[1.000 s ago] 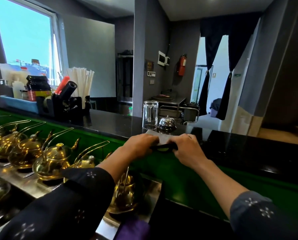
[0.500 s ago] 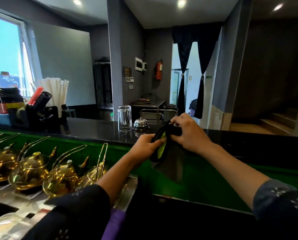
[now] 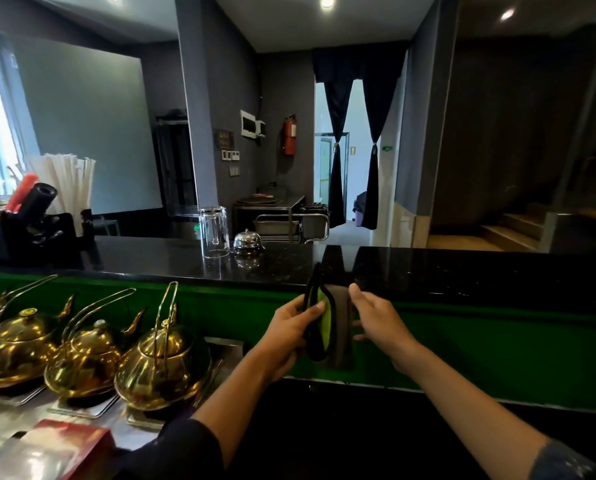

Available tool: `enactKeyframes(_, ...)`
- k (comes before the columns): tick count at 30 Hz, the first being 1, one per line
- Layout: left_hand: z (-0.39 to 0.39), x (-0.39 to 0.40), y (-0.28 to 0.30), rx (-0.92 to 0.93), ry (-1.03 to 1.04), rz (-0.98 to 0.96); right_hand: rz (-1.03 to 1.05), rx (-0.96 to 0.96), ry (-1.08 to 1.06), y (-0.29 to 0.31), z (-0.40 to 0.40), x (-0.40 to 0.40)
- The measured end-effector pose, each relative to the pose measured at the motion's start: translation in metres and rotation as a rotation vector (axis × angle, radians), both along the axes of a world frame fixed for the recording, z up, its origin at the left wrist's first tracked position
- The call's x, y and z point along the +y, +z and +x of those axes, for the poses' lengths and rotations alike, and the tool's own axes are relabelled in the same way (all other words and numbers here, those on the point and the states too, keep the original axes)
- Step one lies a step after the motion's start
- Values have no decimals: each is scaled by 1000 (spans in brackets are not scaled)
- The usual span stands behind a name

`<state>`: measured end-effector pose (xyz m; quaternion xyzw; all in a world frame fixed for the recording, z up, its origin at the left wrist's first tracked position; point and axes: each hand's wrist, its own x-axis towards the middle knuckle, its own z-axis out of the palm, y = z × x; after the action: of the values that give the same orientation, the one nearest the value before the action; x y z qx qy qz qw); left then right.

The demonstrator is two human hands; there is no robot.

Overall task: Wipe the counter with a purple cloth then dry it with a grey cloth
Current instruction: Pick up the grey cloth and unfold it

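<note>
Just below the front edge of the black counter (image 3: 428,271), a grey cloth (image 3: 340,327) with a dark border and a yellow-green inner face hangs folded against the green panel (image 3: 497,344). Left hand (image 3: 289,336) is closed around its left fold, thumb pressed on the yellow-green side; right hand (image 3: 376,320) is loosely open, fingers curled at the cloth's right edge. Brass teapots (image 3: 158,362) stand to the left, an upturned glass (image 3: 215,232) and a service bell (image 3: 247,241) on the counter behind
</note>
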<state>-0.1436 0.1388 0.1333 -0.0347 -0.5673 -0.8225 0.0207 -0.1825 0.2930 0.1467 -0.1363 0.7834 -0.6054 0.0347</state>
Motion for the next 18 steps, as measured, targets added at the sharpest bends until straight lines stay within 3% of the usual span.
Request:
enactKeyframes(3,6,21,-4,-16,-119,-42,-217,-101,44,-12,6,-9)
enactKeyframes(6,1,27,0,-102,-44,-7,-386,-82,95,-21,11,-11)
enactKeyframes(12,-13,23,6,-170,217,-204,-400,55,59,-31,9,-18)
enactKeyframes(18,-19,11,17,-11,175,-308,-400,45,3,-16,-7,-30)
